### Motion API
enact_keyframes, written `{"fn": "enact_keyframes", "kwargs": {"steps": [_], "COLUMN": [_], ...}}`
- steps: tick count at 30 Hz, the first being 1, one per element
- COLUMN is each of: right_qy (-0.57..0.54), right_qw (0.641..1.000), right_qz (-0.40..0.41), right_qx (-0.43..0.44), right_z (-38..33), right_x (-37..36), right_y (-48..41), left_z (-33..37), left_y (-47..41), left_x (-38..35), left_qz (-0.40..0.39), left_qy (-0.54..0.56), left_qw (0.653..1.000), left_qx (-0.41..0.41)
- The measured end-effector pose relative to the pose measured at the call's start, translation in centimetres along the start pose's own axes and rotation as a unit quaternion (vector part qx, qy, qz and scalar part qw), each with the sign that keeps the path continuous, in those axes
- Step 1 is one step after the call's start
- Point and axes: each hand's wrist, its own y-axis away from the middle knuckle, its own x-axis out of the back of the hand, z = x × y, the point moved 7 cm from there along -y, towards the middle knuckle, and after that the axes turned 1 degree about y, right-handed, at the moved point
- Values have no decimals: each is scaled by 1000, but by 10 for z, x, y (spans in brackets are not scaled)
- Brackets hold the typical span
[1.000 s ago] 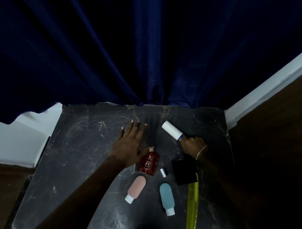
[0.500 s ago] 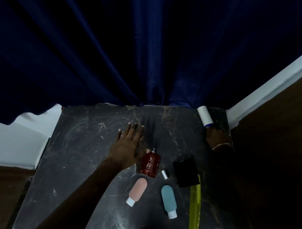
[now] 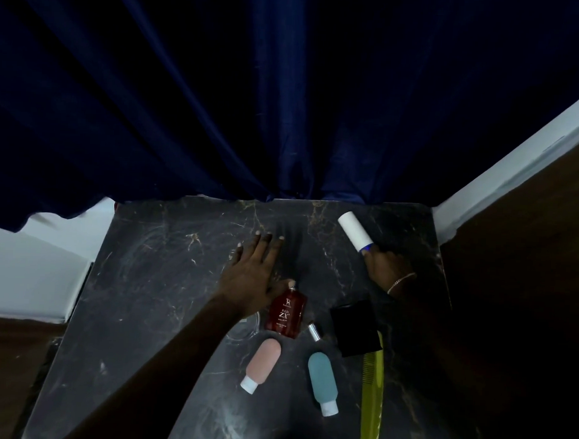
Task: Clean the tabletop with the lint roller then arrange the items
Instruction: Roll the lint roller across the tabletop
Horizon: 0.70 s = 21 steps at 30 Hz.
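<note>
My right hand [image 3: 386,267] grips the handle of the white lint roller [image 3: 355,230], whose roll lies on the dark marble tabletop [image 3: 154,280] near the far right corner. My left hand [image 3: 253,274] rests flat on the tabletop with fingers spread, its thumb touching the top of the red perfume bottle [image 3: 287,314]. Nearer to me lie a pink travel bottle [image 3: 261,364], a blue travel bottle [image 3: 322,381], a small silver cap [image 3: 314,332], a black square object [image 3: 356,326] and a yellow-green comb [image 3: 372,403].
A dark blue curtain [image 3: 285,104] hangs along the table's far edge. A white wall strip [image 3: 513,161] and dark wood [image 3: 525,293] border the right side. A faint clear round item [image 3: 243,329] lies under my left wrist.
My right hand swept the lint roller from the table's middle to the far right corner, then back a little to the left. My left hand stayed flat beside the red bottle.
</note>
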Motion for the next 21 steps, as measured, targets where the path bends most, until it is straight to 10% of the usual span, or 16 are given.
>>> {"fn": "enact_keyframes", "kwargs": {"steps": [21], "right_qy": [-90], "right_qw": [993], "right_qz": [42], "right_qx": [67], "right_z": [-2], "right_x": [104], "right_y": [-16], "left_z": [124], "left_y": [-157], "left_x": [-5], "left_qz": [126], "left_qy": [245], "left_qw": [957], "left_qx": [-90]}}
